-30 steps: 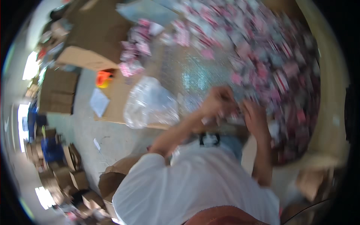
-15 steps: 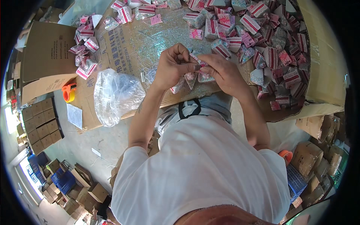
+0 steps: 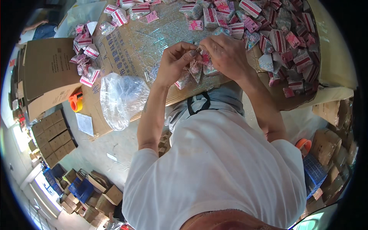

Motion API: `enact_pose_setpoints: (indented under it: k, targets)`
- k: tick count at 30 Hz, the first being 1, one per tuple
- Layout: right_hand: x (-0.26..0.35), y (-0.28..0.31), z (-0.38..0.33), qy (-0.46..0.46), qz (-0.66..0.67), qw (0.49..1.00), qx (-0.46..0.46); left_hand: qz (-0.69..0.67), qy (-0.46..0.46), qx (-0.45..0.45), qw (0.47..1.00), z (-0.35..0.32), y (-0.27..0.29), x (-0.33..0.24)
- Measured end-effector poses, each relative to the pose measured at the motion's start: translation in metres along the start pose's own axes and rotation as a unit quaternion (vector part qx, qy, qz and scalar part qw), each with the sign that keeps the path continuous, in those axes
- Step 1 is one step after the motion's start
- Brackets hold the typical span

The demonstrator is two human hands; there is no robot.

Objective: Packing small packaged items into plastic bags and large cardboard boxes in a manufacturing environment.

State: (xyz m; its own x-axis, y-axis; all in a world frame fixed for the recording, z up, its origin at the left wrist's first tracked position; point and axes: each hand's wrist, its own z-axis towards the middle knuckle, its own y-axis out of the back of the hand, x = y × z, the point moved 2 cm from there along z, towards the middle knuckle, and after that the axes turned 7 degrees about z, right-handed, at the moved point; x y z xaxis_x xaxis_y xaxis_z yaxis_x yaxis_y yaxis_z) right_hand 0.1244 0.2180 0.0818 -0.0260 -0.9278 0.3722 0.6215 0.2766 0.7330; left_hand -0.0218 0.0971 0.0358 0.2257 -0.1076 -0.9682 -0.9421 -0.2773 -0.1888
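Over the front edge of the cardboard-covered table, my left hand (image 3: 177,63) pinches the top of a small clear packet with a pink label (image 3: 196,66). My right hand (image 3: 226,55) is closed beside it, fingertips together at a thin pale strand (image 3: 198,48) above the packet. What exactly the right fingertips grip is partly hidden. Just below and between the hands sit more small packets (image 3: 184,81), filled with tiny glittery bits. A crumpled clear plastic bag (image 3: 120,97) lies to the left of my left forearm.
A large heap of pink-labelled packets (image 3: 278,42) fills the right side, inside a cardboard wall (image 3: 335,50). A smaller pile (image 3: 89,53) lies at left near an open carton (image 3: 50,69). An orange tape dispenser (image 3: 76,101) and white card (image 3: 84,124) are at the left edge.
My right hand has shifted up and turned, its fingertips now above the packet at the strand. The left hand still pinches near the same place. The whole view has tilted slightly.
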Motion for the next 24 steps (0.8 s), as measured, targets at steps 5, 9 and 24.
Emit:
enact_pose_setpoints:
  k: [5,9,24]
  targets:
    - [-0.009,-0.003,-0.009,-0.018,0.000,0.998,-0.065,0.111,-0.028,-0.043,0.993,-0.010,0.002,0.020]
    - [-0.025,-0.024,-0.034,-0.097,-0.042,0.994,-0.013,0.005,-0.006,-0.080,0.997,-0.014,0.004,0.028]
    - [0.018,-0.024,-0.049,-0.093,0.094,0.989,0.063,0.305,-0.088,-0.099,0.943,-0.028,-0.021,0.013]
